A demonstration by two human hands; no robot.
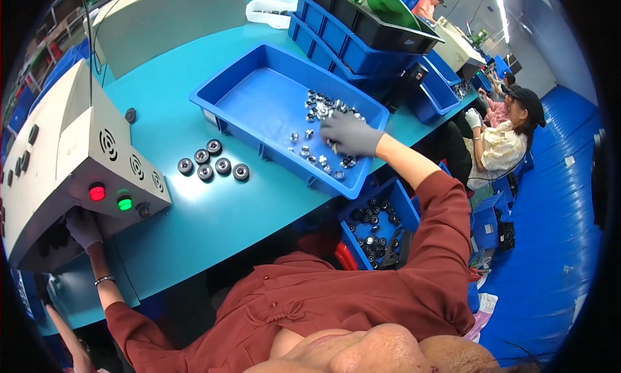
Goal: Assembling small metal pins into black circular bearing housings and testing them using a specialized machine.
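My right hand (351, 133), in a grey glove, reaches into a large blue tray (239, 104). Its fingers are down among small shiny chrome wheel hubs (317, 104), and blur hides whether they grip one. My left hand (83, 228), gloved too, is inside the dark opening of a cream-coloured machine (126, 137) on the left; its fingers are hidden there. Between machine and tray, several small black toy wheels (205, 172) with silver centres lie on the teal table (194, 234).
A lone black wheel (130, 115) lies behind the machine. Below the table edge sits a blue bin (349, 225) of wheels. Stacked blue crates (349, 46) stand beyond the tray, near a black bottle (406, 86). A co-worker (504, 137) sits at right; another person's arm (68, 337) shows lower left.
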